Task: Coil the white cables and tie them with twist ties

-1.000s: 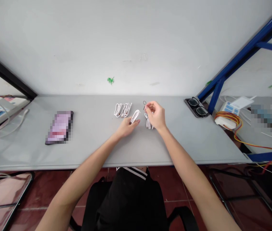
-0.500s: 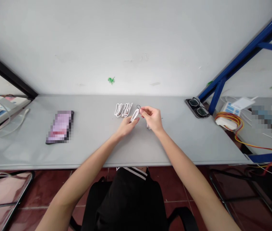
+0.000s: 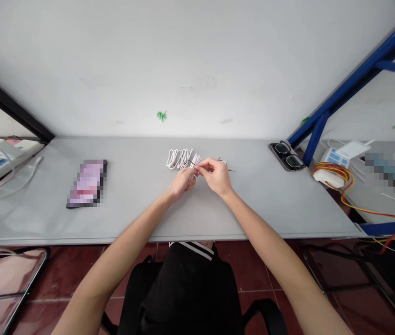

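My left hand grips a folded white cable, mostly hidden by my fingers. My right hand pinches a thin black wire tie just above that cable, and the two hands nearly touch. Behind my left hand, a bundle of coiled white cable lies on the grey table. Beyond my right hand, a small loop of white cable shows, with a short black wire close by. Most of that loop is hidden behind my right hand.
A phone with a blurred screen lies to the left on the table. Glasses rest on a dark case at the back right. Beyond the right table edge are red-and-yellow wires and a blue metal frame.
My hands have come closer together. The black tie has moved left from my right hand's earlier spot onto the white cable in my left hand. The white cable at right looks less visible.
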Action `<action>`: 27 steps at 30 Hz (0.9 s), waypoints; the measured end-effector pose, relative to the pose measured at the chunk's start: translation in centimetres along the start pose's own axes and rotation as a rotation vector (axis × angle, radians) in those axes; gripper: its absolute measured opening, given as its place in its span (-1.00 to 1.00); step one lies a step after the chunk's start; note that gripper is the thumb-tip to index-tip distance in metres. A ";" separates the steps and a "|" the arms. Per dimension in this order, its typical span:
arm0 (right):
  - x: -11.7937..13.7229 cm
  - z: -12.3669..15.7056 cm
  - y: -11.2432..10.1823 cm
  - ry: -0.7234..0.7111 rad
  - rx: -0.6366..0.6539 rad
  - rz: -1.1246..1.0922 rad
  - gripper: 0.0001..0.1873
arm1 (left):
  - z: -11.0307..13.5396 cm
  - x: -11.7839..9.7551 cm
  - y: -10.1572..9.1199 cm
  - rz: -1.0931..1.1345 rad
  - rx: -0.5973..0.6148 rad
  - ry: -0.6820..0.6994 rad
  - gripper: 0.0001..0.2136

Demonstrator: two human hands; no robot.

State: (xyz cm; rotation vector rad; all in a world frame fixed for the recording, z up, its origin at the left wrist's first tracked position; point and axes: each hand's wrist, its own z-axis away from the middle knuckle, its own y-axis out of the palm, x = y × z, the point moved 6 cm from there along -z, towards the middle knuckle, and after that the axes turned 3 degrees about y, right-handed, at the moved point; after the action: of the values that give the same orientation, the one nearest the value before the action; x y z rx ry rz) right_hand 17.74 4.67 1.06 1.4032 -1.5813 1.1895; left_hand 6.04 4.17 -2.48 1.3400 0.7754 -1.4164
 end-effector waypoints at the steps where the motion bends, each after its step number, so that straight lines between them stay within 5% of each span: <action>1: 0.0 0.0 0.0 0.005 0.009 0.013 -0.82 | 0.1 -0.2 0.0 0.015 0.007 0.008 -0.83; 9: 0.0 0.1 -0.1 0.040 0.036 0.070 -0.84 | 0.4 -0.7 -0.1 0.138 0.026 0.011 -0.46; 19: -1.6 -0.1 1.0 0.308 0.245 -0.172 -0.53 | -0.6 0.1 -1.0 0.018 -0.049 0.060 -0.48; 22: -1.6 0.0 1.4 0.277 0.336 -0.122 -0.63 | -0.8 0.2 -1.3 -0.001 -0.051 0.094 -0.46; 27: -0.8 0.0 1.2 0.091 0.286 0.177 -0.76 | -1.0 0.3 -1.8 -0.005 -0.086 0.116 -0.49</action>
State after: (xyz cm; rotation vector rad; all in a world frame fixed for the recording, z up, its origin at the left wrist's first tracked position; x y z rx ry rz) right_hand 16.72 4.91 0.11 1.3819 -1.5416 1.6143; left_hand 4.73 5.60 -3.30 1.3635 0.9058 -1.3034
